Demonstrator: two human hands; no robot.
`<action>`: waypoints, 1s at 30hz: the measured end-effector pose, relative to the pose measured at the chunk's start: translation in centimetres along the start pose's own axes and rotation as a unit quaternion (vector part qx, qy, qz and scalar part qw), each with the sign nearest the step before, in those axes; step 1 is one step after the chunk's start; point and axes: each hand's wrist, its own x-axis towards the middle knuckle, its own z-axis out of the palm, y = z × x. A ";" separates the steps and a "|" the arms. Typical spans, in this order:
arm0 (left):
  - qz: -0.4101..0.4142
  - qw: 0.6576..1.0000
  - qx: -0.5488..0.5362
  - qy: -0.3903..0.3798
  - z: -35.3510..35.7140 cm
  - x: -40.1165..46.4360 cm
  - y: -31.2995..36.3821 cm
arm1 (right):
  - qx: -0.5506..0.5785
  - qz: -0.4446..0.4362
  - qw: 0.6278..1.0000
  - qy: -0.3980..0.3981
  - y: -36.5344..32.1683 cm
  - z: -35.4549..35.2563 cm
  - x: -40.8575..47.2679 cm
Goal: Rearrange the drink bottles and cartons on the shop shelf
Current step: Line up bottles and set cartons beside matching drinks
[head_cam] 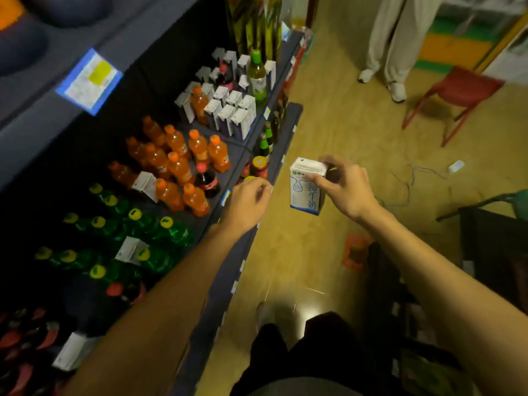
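Milk carton is up in the air, out over the floor just off the shelf edge, right hand pinching it near the top with fingers clamped on it. Left hand hovers by the shelf lip, fingers loosely curled, holding nothing. Orange bottles and green bottles crowd the shelf.

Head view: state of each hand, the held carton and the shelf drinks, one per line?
Right hand: grips the milk carton.
Milk carton: held upright in the air, off the shelf.
Left hand: empty, fingers loosely curled.
Orange bottles: capped, standing on the shelf.
Green bottles: capped, leaning.
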 end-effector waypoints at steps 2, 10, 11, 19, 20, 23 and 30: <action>0.009 1.000 0.004 -0.017 0.8 2.6 0.3 | 0.008 0.012 1.000 0.009 1.0 -0.7 2.1; 0.000 0.999 0.023 -0.032 5.4 12.7 0.6 | 0.018 0.024 0.999 0.010 6.2 -3.2 11.8; -0.009 0.999 0.028 -0.032 6.2 14.1 0.7 | 0.024 0.026 0.999 0.002 7.1 -3.5 13.5; -0.096 0.995 0.037 -0.002 10.5 23.4 1.6 | 0.047 -0.002 0.997 -0.067 13.5 -5.6 26.7; -0.108 0.994 0.035 -0.002 10.8 24.1 1.5 | 0.046 -0.009 0.996 -0.080 13.9 -5.6 28.2; -0.140 0.990 0.031 0.007 11.0 25.8 0.7 | 0.045 -0.027 0.992 -0.113 14.7 -4.6 32.3; -0.188 0.979 0.056 0.058 8.7 31.0 -2.9 | 0.037 -0.082 0.980 -0.175 13.3 -0.2 40.4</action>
